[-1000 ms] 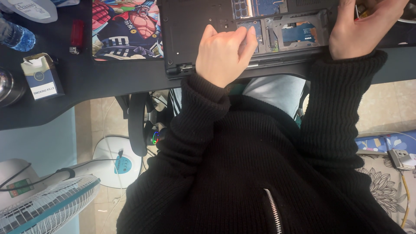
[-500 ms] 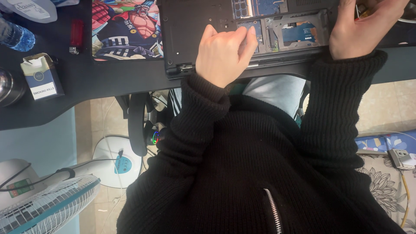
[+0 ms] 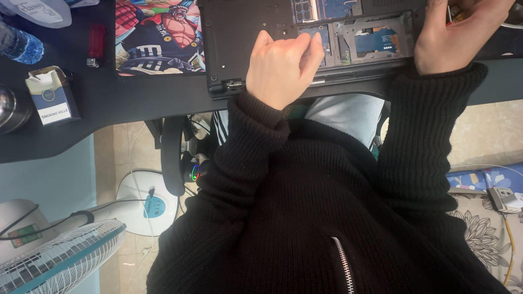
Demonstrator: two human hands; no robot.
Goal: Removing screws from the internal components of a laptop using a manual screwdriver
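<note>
Left hand (image 3: 280, 68) on opened laptop (image 3: 256, 32), right hand (image 3: 455, 35) gripping a small tool

Left hand (image 3: 280, 68): palm down, knuckles raised, fingers curled loosely together and pointing far and to the right, thumb lying along the near left side.
Right hand (image 3: 455, 35): at the far right, fingers bent inward, tips cut off by the frame edge.
Arms: both in black ribbed sleeves, reaching forward from the near body, cuffs at the wrists.
</note>
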